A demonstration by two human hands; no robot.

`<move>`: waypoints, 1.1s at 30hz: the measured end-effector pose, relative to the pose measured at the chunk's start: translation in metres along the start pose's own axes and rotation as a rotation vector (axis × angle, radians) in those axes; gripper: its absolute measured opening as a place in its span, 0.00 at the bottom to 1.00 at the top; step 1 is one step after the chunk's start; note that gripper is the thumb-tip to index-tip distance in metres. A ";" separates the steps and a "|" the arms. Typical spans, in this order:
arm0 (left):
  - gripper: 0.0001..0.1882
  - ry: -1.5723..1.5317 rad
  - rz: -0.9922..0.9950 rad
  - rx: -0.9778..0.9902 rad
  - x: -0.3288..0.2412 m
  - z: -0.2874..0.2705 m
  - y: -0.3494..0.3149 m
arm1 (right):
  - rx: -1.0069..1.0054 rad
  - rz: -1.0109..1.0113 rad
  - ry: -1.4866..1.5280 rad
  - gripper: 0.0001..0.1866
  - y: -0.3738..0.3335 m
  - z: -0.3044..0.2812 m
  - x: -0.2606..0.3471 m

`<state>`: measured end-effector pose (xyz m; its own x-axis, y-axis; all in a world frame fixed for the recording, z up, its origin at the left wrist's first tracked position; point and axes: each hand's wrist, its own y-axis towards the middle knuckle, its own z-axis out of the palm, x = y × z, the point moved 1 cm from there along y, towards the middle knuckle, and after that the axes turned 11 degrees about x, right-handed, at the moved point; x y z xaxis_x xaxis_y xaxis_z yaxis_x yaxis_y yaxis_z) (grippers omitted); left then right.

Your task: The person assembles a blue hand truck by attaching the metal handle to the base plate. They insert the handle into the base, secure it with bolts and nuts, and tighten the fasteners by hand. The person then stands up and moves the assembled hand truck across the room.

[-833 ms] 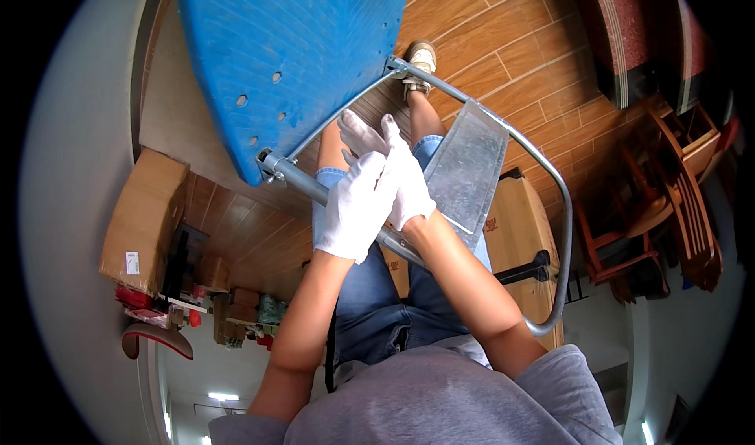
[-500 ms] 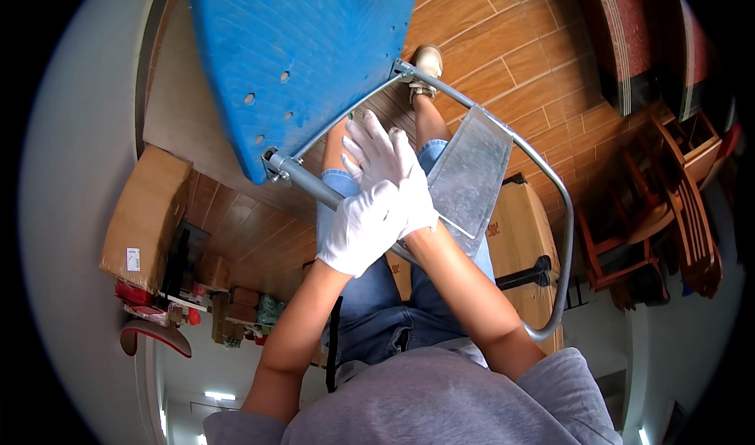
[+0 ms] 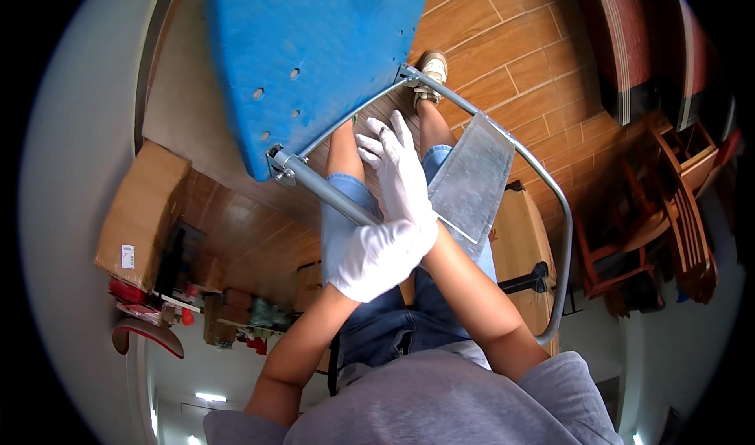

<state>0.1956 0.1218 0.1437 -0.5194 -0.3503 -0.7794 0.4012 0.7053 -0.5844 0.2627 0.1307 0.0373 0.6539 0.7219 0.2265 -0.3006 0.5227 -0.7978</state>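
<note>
Both my hands wear white work gloves. My left hand [image 3: 379,258] is closed around the cuff of the glove on my right wrist; its fingertips are hidden behind the wrist. My right hand [image 3: 401,179] points away from me with its fingers stretched and apart, holding nothing. Beneath the hands runs a grey metal tube frame [image 3: 334,196], bolted to the end of a large blue plastic panel [image 3: 314,60] with several holes. A flat grey metal plate [image 3: 476,182] is fixed to the frame, right of my right hand.
My legs straddle the frame, with a light shoe [image 3: 431,75] on the wood-look tile floor [image 3: 519,52]. Cardboard boxes stand at the left [image 3: 141,213] and beneath the frame at the right [image 3: 523,240]. Wooden chairs [image 3: 629,233] stand farther right. A pale wall [image 3: 71,154] borders the left.
My left hand has slid from against the right palm down to the right wrist, and now wraps the glove cuff. My right fingers have turned and spread slightly.
</note>
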 end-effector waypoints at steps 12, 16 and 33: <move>0.10 -0.572 -0.482 -0.820 0.102 -0.071 -0.032 | 0.121 0.165 -0.633 0.15 0.026 0.028 -0.039; 0.22 -0.527 -0.608 -0.846 0.197 -0.137 -0.041 | 0.192 0.296 -1.150 0.23 0.026 0.049 -0.042; 0.23 -1.222 -0.659 -0.555 0.309 -0.112 -0.053 | 0.399 0.702 -1.525 0.20 0.035 0.071 -0.054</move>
<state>-0.0707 0.0451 -0.0407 0.5596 -0.7788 -0.2835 -0.1244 0.2593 -0.9578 0.1676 0.1426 0.0373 -0.7920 0.4654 0.3952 -0.5122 -0.1542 -0.8449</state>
